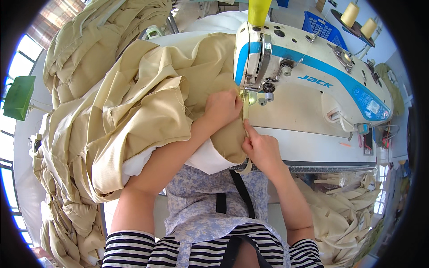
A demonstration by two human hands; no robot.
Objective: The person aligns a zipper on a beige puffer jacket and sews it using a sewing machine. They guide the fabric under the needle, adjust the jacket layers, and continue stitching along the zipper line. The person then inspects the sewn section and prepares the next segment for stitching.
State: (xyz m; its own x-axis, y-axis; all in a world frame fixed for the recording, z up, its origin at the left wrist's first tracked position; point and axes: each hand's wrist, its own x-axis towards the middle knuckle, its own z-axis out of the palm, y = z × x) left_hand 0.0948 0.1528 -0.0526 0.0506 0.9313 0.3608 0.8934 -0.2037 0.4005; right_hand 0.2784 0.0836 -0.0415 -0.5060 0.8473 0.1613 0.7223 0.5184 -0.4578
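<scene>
A white sewing machine (308, 76) with a blue stripe stands on the white table; its presser foot (245, 94) is over a cream zipper tape (246, 107) along the edge of khaki fabric (147, 98). My left hand (223, 107) is closed on the fabric just left of the needle area, fingertips partly hidden. My right hand (260, 147) is below the needle, index finger extended along the tape, other fingers curled on it. The tape's loose end (245, 169) hangs over the table's front edge. White fabric (210, 156) shows beneath the khaki.
Piled khaki fabric (89, 40) lies at back left and hangs down the left side. A green box (18, 98) is at far left. A blue basket (321, 31) and thread cones (350, 13) are behind the machine. More cream fabric (339, 214) lies below the table at right.
</scene>
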